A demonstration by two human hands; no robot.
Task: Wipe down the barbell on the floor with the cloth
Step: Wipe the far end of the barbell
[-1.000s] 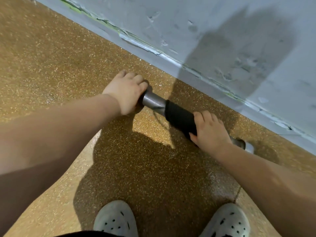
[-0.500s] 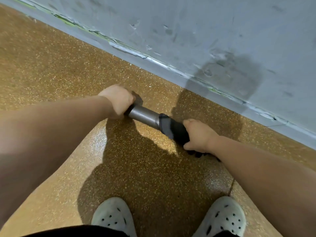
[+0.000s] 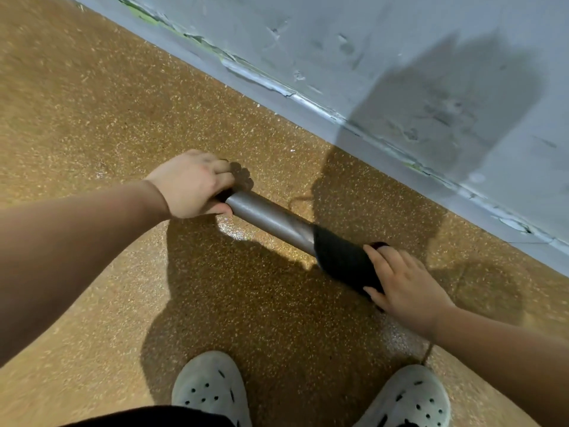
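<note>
Floor: the floor point(image 3: 92, 118) was golden-brown and glossy, speckled with pale flecks.
Wall: the wall point(image 3: 400, 41) was grey-blue, its paint scuffed and chipped in spots.
Seam: the peeling strip point(image 3: 261, 79) along the wall's foot showed white and green patches.
Light: it was strong, with a bright glint point(image 3: 234, 232) on the floor and a broad shadow point(image 3: 446, 112) across the wall.

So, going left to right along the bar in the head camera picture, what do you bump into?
left hand gripping the end → bare grey barbell → black cloth wrapped on it → right hand holding the cloth
</note>
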